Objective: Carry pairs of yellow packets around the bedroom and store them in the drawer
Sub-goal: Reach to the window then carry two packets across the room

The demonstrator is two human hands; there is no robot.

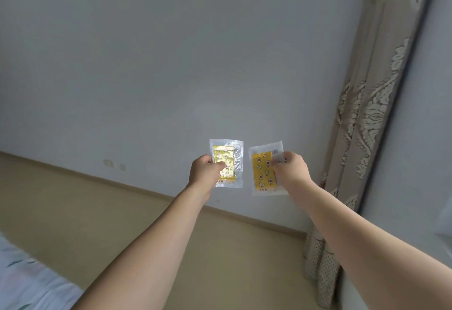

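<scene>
Both my arms reach out in front of me toward a plain grey wall. My left hand [204, 171] pinches a pale yellow packet [228, 163] in a clear wrapper by its left edge, thumb across the front. My right hand [291, 170] grips a deeper yellow packet [263, 171] with a duck pattern by its upper right corner. The two packets hang upright, side by side, a small gap between them. No drawer is in view.
A grey wall [171, 65] fills most of the view, with a beige floor [85, 212] and skirting below. A patterned curtain [367, 114] hangs at the right down to the floor. A light bed cover [27, 280] shows at the bottom left. Two small wall sockets [115, 164] sit low on the wall.
</scene>
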